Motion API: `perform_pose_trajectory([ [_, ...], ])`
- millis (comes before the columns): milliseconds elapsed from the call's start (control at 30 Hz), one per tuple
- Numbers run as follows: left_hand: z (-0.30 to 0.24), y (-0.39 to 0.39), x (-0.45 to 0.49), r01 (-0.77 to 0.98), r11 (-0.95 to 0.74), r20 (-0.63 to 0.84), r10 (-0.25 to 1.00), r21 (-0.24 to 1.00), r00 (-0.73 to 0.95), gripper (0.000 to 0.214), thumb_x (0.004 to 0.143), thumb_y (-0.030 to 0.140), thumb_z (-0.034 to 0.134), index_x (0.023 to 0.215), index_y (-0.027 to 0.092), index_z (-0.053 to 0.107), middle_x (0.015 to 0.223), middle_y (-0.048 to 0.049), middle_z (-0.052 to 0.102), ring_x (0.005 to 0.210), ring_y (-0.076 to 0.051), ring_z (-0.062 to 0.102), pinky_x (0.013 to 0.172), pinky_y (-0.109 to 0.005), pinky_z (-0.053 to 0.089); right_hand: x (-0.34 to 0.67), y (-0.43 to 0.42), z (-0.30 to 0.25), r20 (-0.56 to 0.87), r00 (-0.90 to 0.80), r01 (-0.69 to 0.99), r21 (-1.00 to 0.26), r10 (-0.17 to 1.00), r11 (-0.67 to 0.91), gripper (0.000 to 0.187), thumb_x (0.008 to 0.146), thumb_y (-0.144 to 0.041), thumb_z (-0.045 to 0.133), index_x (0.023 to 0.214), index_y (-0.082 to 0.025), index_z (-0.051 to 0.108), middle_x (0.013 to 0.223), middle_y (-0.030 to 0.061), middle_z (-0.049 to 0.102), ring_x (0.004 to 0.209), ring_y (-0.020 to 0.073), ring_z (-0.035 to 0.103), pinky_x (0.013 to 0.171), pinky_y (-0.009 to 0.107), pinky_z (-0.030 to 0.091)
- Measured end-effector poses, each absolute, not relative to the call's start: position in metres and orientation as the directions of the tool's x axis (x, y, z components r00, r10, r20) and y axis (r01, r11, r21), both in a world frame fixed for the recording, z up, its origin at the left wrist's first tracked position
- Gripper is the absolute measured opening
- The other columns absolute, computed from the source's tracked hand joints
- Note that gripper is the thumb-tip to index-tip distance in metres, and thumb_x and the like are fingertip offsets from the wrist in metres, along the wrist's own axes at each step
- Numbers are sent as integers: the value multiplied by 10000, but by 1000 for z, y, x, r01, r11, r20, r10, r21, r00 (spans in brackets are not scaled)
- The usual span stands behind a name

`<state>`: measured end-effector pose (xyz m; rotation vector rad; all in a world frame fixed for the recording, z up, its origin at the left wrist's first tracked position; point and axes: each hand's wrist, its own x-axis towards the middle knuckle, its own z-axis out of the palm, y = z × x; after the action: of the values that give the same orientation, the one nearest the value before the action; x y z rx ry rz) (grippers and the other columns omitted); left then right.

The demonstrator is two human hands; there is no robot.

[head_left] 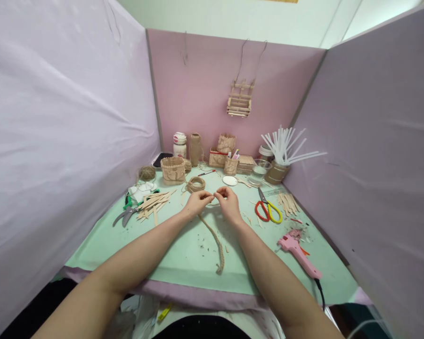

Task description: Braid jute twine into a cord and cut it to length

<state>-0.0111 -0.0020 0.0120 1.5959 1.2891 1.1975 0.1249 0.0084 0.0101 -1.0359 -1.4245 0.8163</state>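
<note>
My left hand [197,204] and my right hand [228,203] meet fingertip to fingertip above the middle of the table. Both are closed in a pinch on jute cord, though the bit between the fingers is very small. A thin strand curves just below the fingertips. From under my left hand a thicker jute cord [216,238] runs down the table toward me, its frayed end lying near the front edge. Right behind my left hand is a coil of jute twine [195,184].
Scissors [263,207], a pink glue gun [300,256] and wooden sticks [289,203] lie to the right. On the left are pruning shears [126,216], more sticks [156,203] and a wooden basket [173,171]. Behind stand a water cup [258,173] and white glue sticks [282,147]. Fabric walls enclose the table.
</note>
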Motion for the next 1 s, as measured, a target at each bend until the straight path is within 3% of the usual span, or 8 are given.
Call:
perform_pose_trajectory([
  [500, 1, 4, -11, 113, -134, 141, 988, 984, -57, 260, 626, 370, 664, 729, 131, 657, 666, -8, 606, 611, -116, 490, 553, -230, 354, 124, 10, 5, 289, 14, 128, -950, 957, 285, 222, 682, -291, 563, 879, -189, 552, 763, 37, 679, 683, 170, 610, 594, 287, 489],
  [733, 0, 5, -9, 13, -105, 105, 994, 994, -35, 244, 608, 363, 676, 675, 130, 640, 596, 12, 568, 533, -82, 422, 516, -222, 295, 125, 9, 8, 107, -14, -21, -994, 994, 106, 258, 633, -273, 602, 864, -180, 534, 726, 20, 645, 678, 153, 606, 539, 245, 479],
  [1000, -1, 7, -10, -168, -8, 20, 997, 986, 69, 272, 579, 334, 722, 738, 124, 651, 551, 30, 501, 460, -44, 317, 445, -211, 188, 125, 10, 10, -86, -19, -104, -991, 996, -88, 314, 565, -265, 677, 834, -182, 537, 648, -1, 590, 604, 127, 556, 449, 196, 362],
])
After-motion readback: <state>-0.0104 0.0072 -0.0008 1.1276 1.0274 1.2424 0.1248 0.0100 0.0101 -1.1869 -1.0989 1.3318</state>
